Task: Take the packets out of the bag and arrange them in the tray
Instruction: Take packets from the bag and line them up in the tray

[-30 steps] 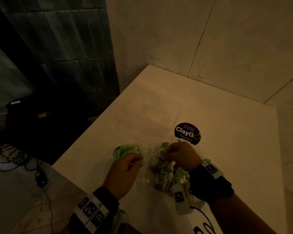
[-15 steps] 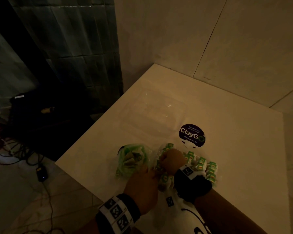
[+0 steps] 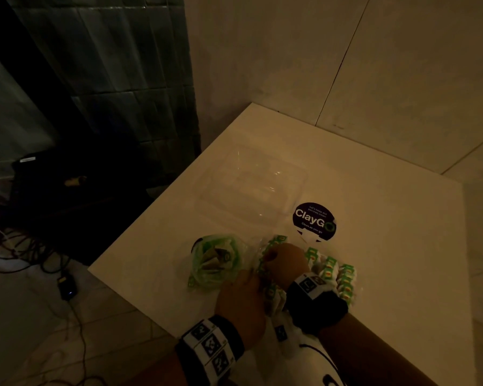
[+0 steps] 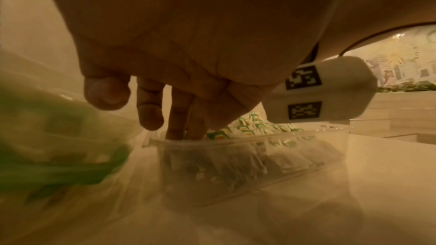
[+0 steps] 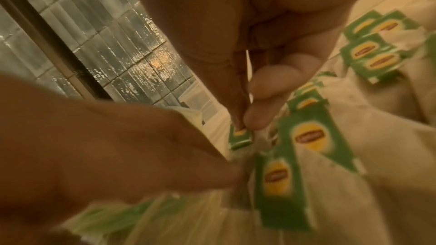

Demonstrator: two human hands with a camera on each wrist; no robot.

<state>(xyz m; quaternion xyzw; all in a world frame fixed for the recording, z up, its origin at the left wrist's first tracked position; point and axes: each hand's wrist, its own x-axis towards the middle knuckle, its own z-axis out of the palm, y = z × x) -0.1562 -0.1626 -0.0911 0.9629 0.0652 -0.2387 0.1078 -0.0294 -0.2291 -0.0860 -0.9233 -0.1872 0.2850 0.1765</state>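
A person's R hand [image 3: 283, 263] pinches the green tag [image 5: 240, 137] of a tea bag btwn thumb and fingertip, just above a clear tub [image 4: 235, 165] packed w/ tea bags [image 3: 329, 270]. The tub sits near the front edge of a white surface [image 3: 374, 190], under both hands. The L hand [image 3: 243, 299], close beside the R, points its fingers [image 4: 179, 118] down into one end of the tub among the bags. Whether they grip one can't be told. The tags are green w/ a yellow oval logo, and many stand up above the tub's rim.

A green plastic bag [image 3: 218, 260] holding more sachets lies just L of the tub, near the L hand. A round dark ClayGo sticker [image 3: 314, 221] is stuck to the surface just beyond the hands. A clear plastic tray [image 3: 251, 185] lies farther back, apart from both. Both wrists wear bands w/ black-and-white square markers [image 3: 209, 344]. The room is dim, w/ a dark tiled wall [image 3: 109, 65] to the L and cables [image 3: 25, 246] on the floor below.
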